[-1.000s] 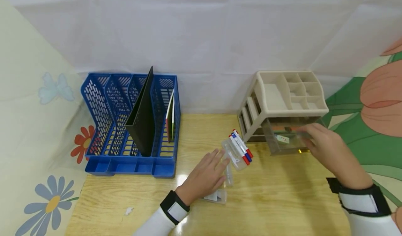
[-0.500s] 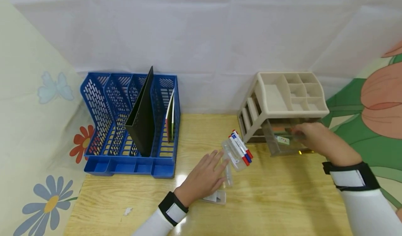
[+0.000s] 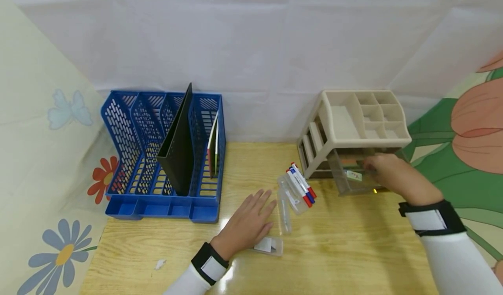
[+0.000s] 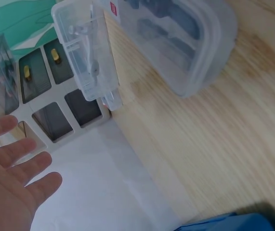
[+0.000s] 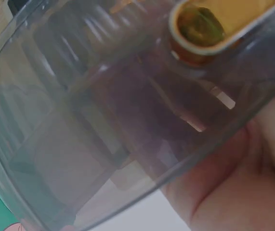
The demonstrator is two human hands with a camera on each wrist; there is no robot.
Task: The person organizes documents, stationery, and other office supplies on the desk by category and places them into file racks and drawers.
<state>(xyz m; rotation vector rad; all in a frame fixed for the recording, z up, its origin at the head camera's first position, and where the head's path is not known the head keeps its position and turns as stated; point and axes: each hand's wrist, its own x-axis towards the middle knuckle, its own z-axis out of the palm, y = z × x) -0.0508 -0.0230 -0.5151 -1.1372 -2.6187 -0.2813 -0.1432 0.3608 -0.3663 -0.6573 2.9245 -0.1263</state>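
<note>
My right hand [image 3: 397, 177] reaches over the front of a see-through drawer [image 3: 341, 189], its fingers down inside. I cannot tell whether they hold anything. A small white-and-green block [image 3: 354, 175] lies in the drawer left of the fingers. In the right wrist view the drawer's clear front [image 5: 118, 96] and gold knob [image 5: 238, 24] cover much of the hand. My left hand [image 3: 244, 221] has its fingers spread, palm down, beside a slim clear case [image 3: 284, 216] and a small clear box [image 3: 277, 247]. In the left wrist view nothing is in its fingers [image 4: 41, 190].
A beige desk organizer [image 3: 346, 135] holds the pulled-out drawer. Red and blue markers [image 3: 301, 183] lie on a clear case [image 3: 300, 207] at its left. A blue file rack [image 3: 163, 205] with a black folder [image 3: 178, 155] and thin booklets [image 3: 213, 149] stands at left.
My right hand has moved left, from the drawer's right side farther into it. The left hand has drawn slightly back and left, uncovering more of the slim case.
</note>
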